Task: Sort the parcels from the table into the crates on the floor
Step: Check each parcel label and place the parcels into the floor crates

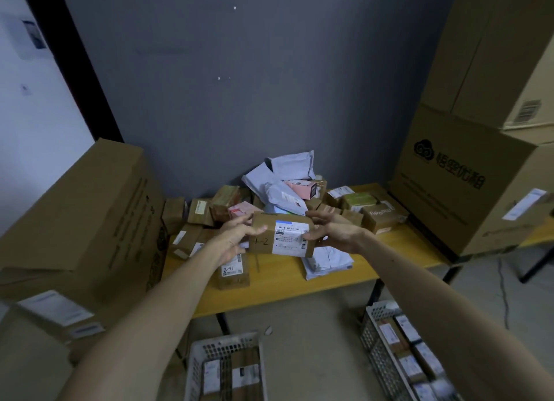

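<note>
A brown cardboard parcel (263, 236) with a white shipping label and a handwritten "1-2" is lifted above the yellow table (344, 278). My left hand (236, 236) grips its left end and my right hand (329, 230) grips its right end. Behind it lies a heap of parcels (278, 188): brown boxes, white mailer bags, pink boxes. A small brown box marked "2-1" (233, 273) lies below my left wrist. Two white lattice crates stand on the floor, one at bottom centre (195, 367) and one at bottom right (374, 349), both holding parcels.
Large cardboard cartons flank the table: one on the left (75, 221) and a stack on the right (467, 176). A white mailer bag (326, 261) lies flat near the table's front edge. A grey wall stands behind. A cable runs down at the right (503, 292).
</note>
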